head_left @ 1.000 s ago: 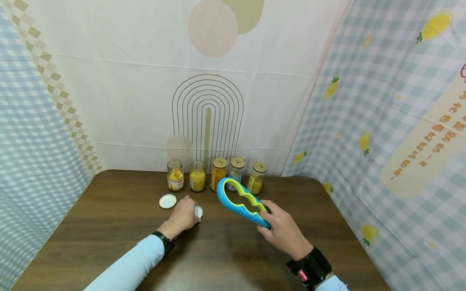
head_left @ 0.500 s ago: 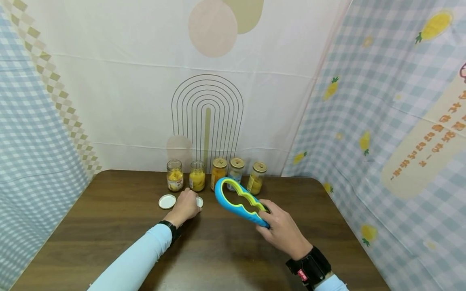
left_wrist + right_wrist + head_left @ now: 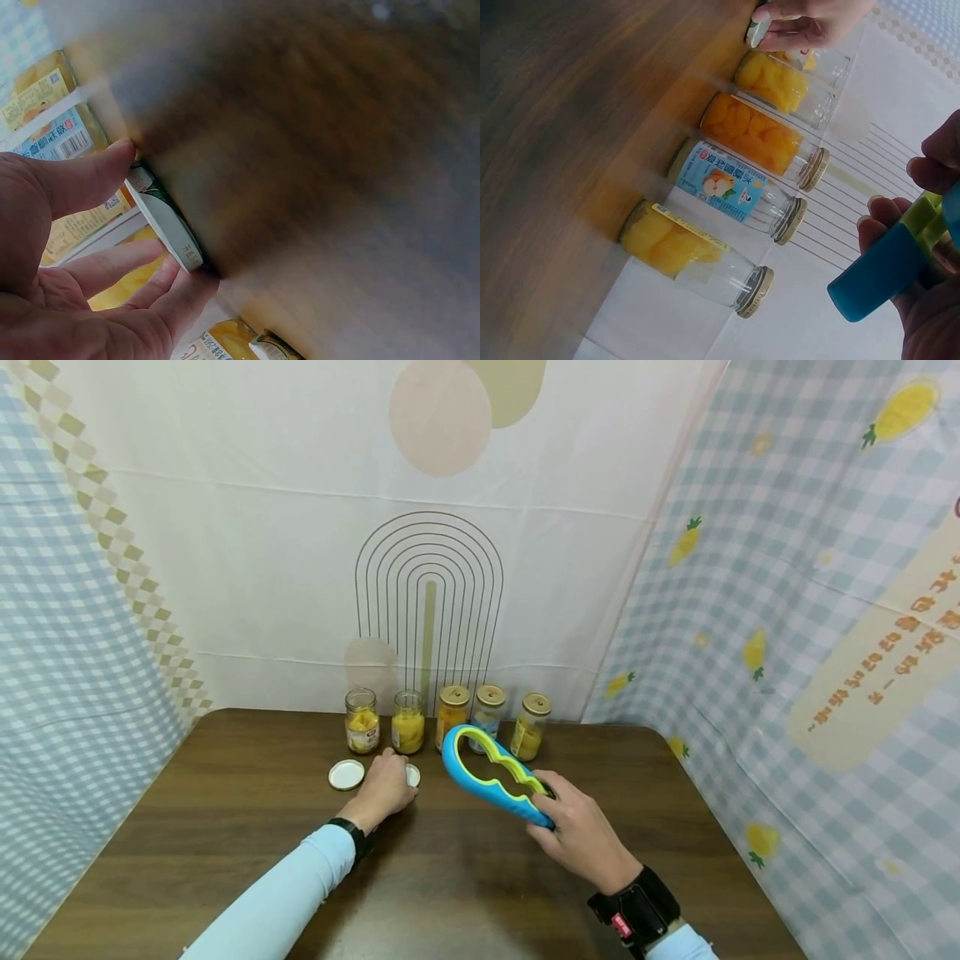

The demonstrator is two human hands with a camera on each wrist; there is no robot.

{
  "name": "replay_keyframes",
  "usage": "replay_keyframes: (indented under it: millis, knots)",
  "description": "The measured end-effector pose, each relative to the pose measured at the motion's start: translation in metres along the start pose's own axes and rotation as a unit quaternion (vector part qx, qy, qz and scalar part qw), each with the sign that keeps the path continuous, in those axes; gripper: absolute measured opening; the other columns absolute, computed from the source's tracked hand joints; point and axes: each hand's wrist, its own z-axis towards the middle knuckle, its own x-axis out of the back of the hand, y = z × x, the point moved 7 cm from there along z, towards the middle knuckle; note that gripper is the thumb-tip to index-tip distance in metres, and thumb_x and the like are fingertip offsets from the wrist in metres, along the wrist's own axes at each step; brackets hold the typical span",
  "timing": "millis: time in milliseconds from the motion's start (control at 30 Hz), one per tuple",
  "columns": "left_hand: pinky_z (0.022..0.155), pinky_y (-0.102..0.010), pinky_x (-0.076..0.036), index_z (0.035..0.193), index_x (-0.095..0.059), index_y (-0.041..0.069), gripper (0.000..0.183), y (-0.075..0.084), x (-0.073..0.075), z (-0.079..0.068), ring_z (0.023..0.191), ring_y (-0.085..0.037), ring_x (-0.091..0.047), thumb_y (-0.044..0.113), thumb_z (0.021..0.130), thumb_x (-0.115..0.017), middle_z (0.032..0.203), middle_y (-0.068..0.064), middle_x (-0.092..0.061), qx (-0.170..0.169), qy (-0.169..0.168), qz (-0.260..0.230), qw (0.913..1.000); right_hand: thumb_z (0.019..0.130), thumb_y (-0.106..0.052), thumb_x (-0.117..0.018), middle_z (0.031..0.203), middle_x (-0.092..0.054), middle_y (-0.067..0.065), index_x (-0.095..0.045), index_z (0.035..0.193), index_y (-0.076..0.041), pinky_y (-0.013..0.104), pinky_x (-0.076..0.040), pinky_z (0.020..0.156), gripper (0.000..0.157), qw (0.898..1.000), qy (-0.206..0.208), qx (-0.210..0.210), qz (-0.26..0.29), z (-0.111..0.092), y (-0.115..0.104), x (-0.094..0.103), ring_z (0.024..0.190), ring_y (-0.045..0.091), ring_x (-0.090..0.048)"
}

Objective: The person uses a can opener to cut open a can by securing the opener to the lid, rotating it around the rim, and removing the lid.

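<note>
My left hand (image 3: 384, 785) pinches the edge of a jar lid (image 3: 166, 219) between thumb and fingers, low over the tabletop. The lid's white inside faces up. Just left of that hand lies another upturned lid (image 3: 347, 775). Behind it stand two uncapped glass jars of yellow fruit, the left jar (image 3: 363, 735) and the right jar (image 3: 408, 729). My right hand (image 3: 581, 831) grips a blue and green jar opener (image 3: 495, 794) by its handle end, holding it raised in front of the capped jars. The opener's loop surrounds nothing.
Three jars with gold lids continue the row: an orange fruit jar (image 3: 754, 135), a blue-labelled jar (image 3: 724, 182) and a yellow fruit jar (image 3: 671, 240). The row stands near the back edge of the brown wooden table (image 3: 465, 877). Fabric hangs behind and at both sides.
My left hand has moved forward with the lid, to a place nearer the uncapped jars, and has stayed there over the last half second. The right hand and jar opener have hardly moved.
</note>
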Motion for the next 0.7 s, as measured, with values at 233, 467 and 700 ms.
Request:
replay_keyframes:
  millis: [233,467,700]
  knots:
    - [0.106,-0.056,-0.056,0.144,-0.059,-0.008,0.065,0.002,0.000,-0.002,0.125,-0.048,-0.061,0.018,0.090,-0.086,0.135,-0.031,-0.060,0.000,0.002,-0.002,1.0000,0.085,-0.008,-0.082,0.126,-0.069,0.012,-0.061,0.084,-0.021,0.024,-0.048,0.073,0.024,1.000,0.004,0.002,0.001,0.002,-0.002,0.000,0.090,0.011,-0.058]
    - [0.110,-0.057,-0.052,0.149,-0.056,-0.005,0.077,0.003,0.006,-0.013,0.132,-0.046,-0.056,0.024,0.086,-0.091,0.143,-0.029,-0.057,-0.011,0.031,-0.012,0.9994,0.085,-0.009,-0.082,0.126,-0.069,0.014,-0.061,0.083,-0.020,0.023,-0.043,0.073,0.024,1.000,0.001,-0.001,-0.001,0.003,-0.001,0.002,0.088,0.010,-0.055]
    - [0.106,-0.059,-0.055,0.143,-0.062,-0.005,0.072,0.015,0.016,-0.047,0.127,-0.046,-0.062,0.025,0.085,-0.092,0.139,-0.028,-0.063,-0.049,0.069,-0.042,0.9955,0.086,-0.010,-0.082,0.126,-0.070,0.014,-0.062,0.082,-0.020,0.022,-0.044,0.072,0.023,1.000,-0.009,-0.015,-0.003,0.002,0.005,0.002,0.085,0.009,-0.054]
